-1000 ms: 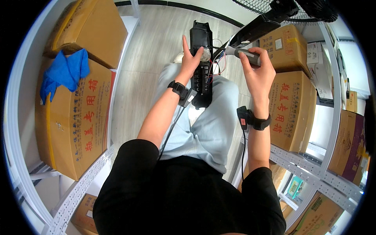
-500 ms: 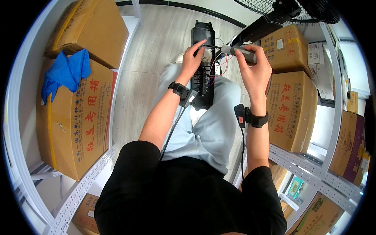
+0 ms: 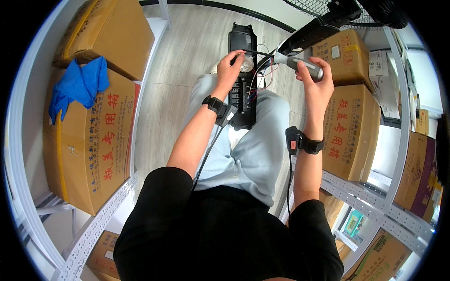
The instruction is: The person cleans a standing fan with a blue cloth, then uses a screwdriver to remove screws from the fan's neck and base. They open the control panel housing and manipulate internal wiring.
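A grey-handled screwdriver (image 3: pixel 290 61) lies nearly level, its dark shaft pointing left above a long black plastic housing (image 3: pixel 242 33). My right hand (image 3: pixel 318 78) is closed around the handle's rear part. At the shaft's tip, my left hand (image 3: pixel 228 69) has its fingertips drawn together; anything small between them is hidden. Beneath those fingers the housing carries a round whitish part (image 3: pixel 247 64), and a row of black buttons or switches (image 3: pixel 241 96) lies nearer me. Thin red, white and blue wires (image 3: pixel 263 87) loop out at the housing's right side. The housing rests between my legs.
A black-and-grey fan stand (image 3: pixel 309 36) leans in from the upper right, its wire cage above. Shelves with cardboard boxes (image 3: pixel 350 133) line both sides. A blue cloth (image 3: pixel 82 84) drapes over a left box (image 3: pixel 75 154). Cables hang from both wrist devices.
My right hand and the screwdriver have shifted right, with the handle end tilting slightly lower. My left fingers, more stretched out before, have drawn together near the tip. The housing has hardly moved.
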The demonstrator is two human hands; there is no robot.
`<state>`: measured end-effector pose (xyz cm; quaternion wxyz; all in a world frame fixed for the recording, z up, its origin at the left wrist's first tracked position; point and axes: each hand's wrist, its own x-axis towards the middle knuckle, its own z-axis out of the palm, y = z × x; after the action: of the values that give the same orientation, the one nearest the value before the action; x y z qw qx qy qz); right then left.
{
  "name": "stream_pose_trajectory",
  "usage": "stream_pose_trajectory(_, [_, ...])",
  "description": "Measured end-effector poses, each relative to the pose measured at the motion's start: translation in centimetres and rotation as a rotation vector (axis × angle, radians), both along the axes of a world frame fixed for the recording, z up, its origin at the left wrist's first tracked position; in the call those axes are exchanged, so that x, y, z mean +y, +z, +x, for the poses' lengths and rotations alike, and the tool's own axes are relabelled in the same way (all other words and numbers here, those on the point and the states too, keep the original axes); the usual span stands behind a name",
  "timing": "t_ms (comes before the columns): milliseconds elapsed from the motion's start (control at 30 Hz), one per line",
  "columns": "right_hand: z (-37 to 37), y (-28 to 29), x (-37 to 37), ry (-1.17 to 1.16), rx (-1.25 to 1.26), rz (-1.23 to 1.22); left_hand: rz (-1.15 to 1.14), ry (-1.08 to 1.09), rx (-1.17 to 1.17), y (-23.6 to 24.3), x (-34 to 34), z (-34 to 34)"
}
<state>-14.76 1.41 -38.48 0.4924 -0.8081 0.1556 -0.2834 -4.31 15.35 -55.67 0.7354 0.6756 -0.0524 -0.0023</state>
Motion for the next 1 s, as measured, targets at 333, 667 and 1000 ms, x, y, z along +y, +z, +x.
stream_pose_trajectory(333, [-3.9, -6.5, -2.2, 0.005, -0.041, 0.891, -0.061, -0.019, 0.03, -0.2, 0.3, 0.9])
stream_pose_trajectory(667, [-5.8, -6.5, -3.0, 0.013, -0.037, 0.869, 0.044, 0.068, 0.04, -0.5, 0.8, 1.9])
stream_pose_trajectory(1000, [-6.8, -6.4, -2.6, 0.069, 0.007, 0.835, -0.073, 0.028, 0.129, 0.4, 1.0, 1.8])
